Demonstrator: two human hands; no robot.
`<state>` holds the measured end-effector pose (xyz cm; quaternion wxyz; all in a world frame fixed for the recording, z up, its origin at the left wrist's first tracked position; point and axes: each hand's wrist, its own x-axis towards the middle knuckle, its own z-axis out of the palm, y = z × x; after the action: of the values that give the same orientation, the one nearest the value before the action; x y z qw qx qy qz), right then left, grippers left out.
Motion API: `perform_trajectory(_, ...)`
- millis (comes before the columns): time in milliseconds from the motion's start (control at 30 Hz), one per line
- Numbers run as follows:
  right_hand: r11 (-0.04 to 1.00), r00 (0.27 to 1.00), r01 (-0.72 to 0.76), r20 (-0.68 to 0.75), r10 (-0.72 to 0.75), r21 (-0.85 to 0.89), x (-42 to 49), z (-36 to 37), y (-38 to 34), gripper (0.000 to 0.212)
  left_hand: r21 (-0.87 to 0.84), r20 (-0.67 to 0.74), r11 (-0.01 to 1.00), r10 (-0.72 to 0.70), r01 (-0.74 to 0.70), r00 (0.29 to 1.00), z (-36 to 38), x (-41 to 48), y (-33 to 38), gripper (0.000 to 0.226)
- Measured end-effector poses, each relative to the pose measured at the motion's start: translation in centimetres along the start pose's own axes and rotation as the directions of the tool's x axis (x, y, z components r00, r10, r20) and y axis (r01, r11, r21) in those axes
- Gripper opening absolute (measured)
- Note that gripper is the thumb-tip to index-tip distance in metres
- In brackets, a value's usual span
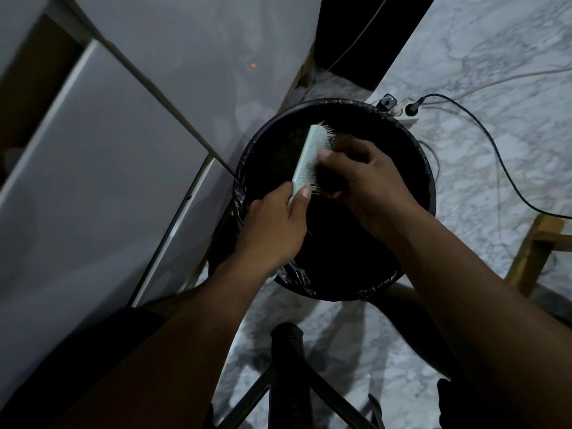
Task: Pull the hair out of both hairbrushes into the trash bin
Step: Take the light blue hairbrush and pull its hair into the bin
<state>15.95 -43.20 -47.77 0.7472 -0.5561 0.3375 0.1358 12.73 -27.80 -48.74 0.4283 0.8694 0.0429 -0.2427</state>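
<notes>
A pale green hairbrush (pixel 311 151) is held over the round black trash bin (pixel 428 193), bristles facing right. My left hand (pixel 272 227) grips its handle at the lower end. My right hand (pixel 371 184) is against the bristle side, fingers closed on a dark clump of hair (pixel 328 181) tangled in the bristles. The bin is lined with a black bag and its inside is too dark to read. A second hairbrush is not visible.
A white cabinet (pixel 93 181) stands close on the left of the bin. A power strip (pixel 405 114) with plugs and cables lies on the marble floor behind the bin. A wooden leg (pixel 532 252) is at right; a black stand (pixel 288 366) is near me.
</notes>
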Motion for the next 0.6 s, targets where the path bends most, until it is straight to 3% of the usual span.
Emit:
perform_trajectory(100, 0.975, 0.987, 0.134, -0.066, -0.147, -0.175, -0.2, 0.0, 0.2, 0.032, 0.025, 0.01, 0.999, 0.033, -0.033, 0.999, 0.0, -0.2, 0.3, 0.037)
perform_trajectory(267, 0.999, 0.993, 0.027, -0.119, -0.023, 0.033, 0.1, -0.4, -0.1, 0.015, -0.024, 0.02, 0.998, 0.064, -0.064, 0.998, 0.0, 0.1, 0.3, 0.04)
perform_trajectory(400, 0.965, 0.989, -0.084, -0.097, 0.111, 0.249, 0.4, -0.3, 0.1, 0.023, -0.073, 0.012, 0.995, 0.064, -0.063, 0.998, -0.1, 0.3, 0.3, 0.039)
perform_trajectory(533, 0.966, 0.98, -0.091, -0.149, 0.129, 0.241, 0.3, -0.2, 0.0, 0.021, 0.048, -0.021, 0.999, -0.015, 0.016, 1.0, 0.1, 0.4, -0.3, 0.038)
perform_trajectory(600, 0.993, 0.971, -0.038, -0.232, 0.064, 0.115, 0.4, -0.5, -0.6, 0.014, 0.025, -0.081, 0.993, -0.109, 0.111, 0.991, 0.0, 0.8, -0.6, 0.04)
